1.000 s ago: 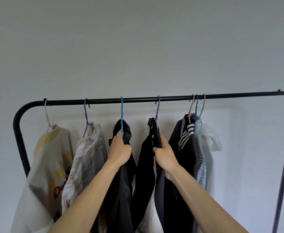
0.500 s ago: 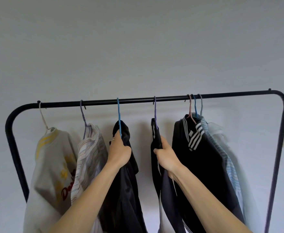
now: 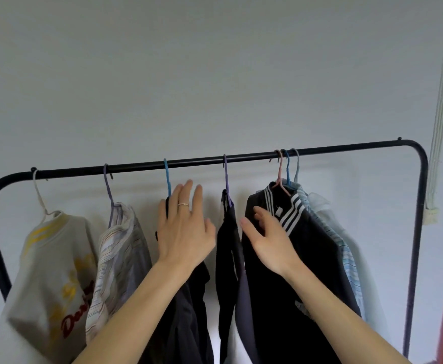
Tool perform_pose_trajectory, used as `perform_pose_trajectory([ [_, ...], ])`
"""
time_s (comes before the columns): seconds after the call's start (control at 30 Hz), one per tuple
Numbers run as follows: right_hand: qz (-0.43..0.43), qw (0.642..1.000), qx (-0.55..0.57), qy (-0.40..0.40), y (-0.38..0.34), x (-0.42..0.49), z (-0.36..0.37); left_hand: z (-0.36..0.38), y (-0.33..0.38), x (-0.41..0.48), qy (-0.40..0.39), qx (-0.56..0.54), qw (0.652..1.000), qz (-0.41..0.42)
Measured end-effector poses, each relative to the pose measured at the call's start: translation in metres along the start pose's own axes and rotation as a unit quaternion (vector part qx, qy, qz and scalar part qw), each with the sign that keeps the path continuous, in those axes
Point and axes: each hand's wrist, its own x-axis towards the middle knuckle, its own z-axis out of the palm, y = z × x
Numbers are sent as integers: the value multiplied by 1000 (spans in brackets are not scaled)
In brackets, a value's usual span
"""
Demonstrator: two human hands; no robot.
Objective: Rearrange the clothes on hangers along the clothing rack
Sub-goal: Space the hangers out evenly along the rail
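L hand (image 3: 183,232) below the rack bar (image 3: 241,158) mid-span: fingers straight & spread, gripping nothing, flat before the black top (image 3: 189,311) on the blue hanger (image 3: 167,179). R hand (image 3: 267,240) further right under bar, fingers loose, holding nothing, at the striped black jacket (image 3: 307,245). Prob. to space it out, since three hooks (image 3: 287,164) bunch near bar's right end.

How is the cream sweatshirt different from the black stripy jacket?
The cream sweatshirt is pale with yellow and red print; the black jacket has white stripes. The sweatshirt's white hanger sits alone; the jacket's pink hanger is bunched with two others. Both hang on the black rack.
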Motion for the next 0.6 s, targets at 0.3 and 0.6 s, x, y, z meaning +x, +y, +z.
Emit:
perform_pose_trajectory([
  [0.3,-9,939,-318,132,22,-13,-75,27,52,24,-246,-346,878,-220],
  [0.6,90,991,-59,-75,20,32,-85,29,69,31,-227,-405,834,-300],
])
